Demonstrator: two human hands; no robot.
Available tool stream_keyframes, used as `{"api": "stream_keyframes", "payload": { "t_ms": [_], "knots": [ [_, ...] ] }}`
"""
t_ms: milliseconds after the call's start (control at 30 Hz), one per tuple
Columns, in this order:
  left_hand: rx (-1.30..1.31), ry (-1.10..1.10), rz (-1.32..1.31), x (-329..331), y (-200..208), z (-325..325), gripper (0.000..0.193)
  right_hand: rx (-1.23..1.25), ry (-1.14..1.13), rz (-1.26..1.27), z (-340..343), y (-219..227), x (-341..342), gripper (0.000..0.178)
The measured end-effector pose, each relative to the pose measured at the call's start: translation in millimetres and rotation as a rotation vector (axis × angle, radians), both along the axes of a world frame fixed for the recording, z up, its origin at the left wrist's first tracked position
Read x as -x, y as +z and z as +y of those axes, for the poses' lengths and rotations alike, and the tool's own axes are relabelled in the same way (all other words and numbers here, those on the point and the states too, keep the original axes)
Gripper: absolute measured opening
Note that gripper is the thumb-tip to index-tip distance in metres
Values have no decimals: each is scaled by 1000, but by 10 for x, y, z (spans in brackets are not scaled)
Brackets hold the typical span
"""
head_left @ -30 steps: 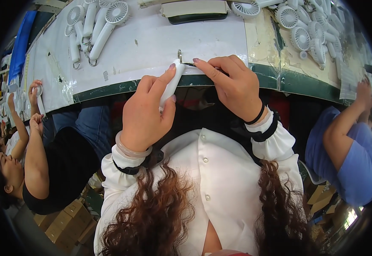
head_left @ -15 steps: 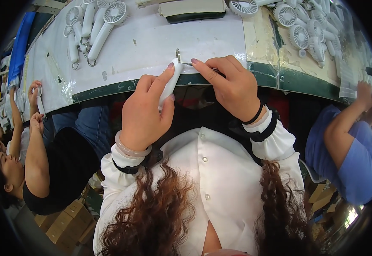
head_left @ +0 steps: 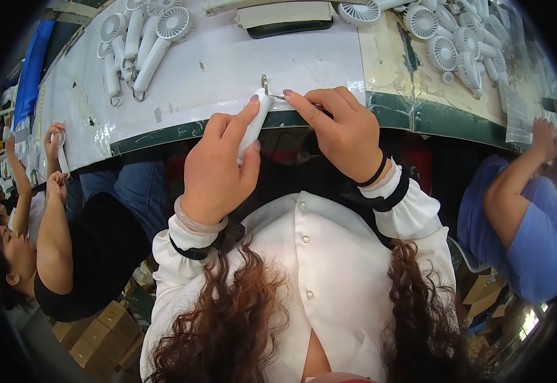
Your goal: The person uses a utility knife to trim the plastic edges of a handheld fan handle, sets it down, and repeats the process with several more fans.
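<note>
My left hand [head_left: 216,167] is closed around a white fan handle [head_left: 253,129], thumb and forefinger pressed along its sides. The handle slants up and to the right over the table's front edge; any fan head is hidden from view. At its far end stands a small metal clip [head_left: 264,82]. Pinched in my right hand [head_left: 347,133] is a thin metal tool [head_left: 276,96], whose exact kind is unclear. Its tip meets the handle's end just below the clip.
White handheld fans [head_left: 155,59] with metal clips lie at the far left, and more fans [head_left: 443,53] are heaped at the far right. A dark-lidded case [head_left: 290,28] sits at the back. Co-workers sit on both sides of the green-edged table [head_left: 163,135].
Both hands keep nearly the same hold on the handle and the tool. The right hand has shifted very slightly left; the view has moved a little.
</note>
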State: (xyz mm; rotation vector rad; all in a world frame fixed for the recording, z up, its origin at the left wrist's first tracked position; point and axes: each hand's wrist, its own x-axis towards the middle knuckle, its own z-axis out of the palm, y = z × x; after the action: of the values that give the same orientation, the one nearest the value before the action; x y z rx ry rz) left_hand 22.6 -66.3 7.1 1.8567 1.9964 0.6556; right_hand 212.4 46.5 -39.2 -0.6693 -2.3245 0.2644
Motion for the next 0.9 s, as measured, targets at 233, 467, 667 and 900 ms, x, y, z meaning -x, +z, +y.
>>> {"api": "stream_keyframes", "payload": {
  "t_ms": [233, 467, 667, 900],
  "knots": [
    [10, 2, -13, 21, -11, 5, 58, 35, 7, 28, 26, 2, 15, 54],
    [28, 3, 0, -1, 3, 2, 58, 57, -5, 27, 36, 1, 53, 54],
    [33, 5, 0, -5, 18, 6, 58, 59, 19, 57, 72, 5, 136, 53],
    [37, 10, -13, 8, 10, 8, 58, 299, 91, 236, 187, 26, 179, 40]
  ]
}}
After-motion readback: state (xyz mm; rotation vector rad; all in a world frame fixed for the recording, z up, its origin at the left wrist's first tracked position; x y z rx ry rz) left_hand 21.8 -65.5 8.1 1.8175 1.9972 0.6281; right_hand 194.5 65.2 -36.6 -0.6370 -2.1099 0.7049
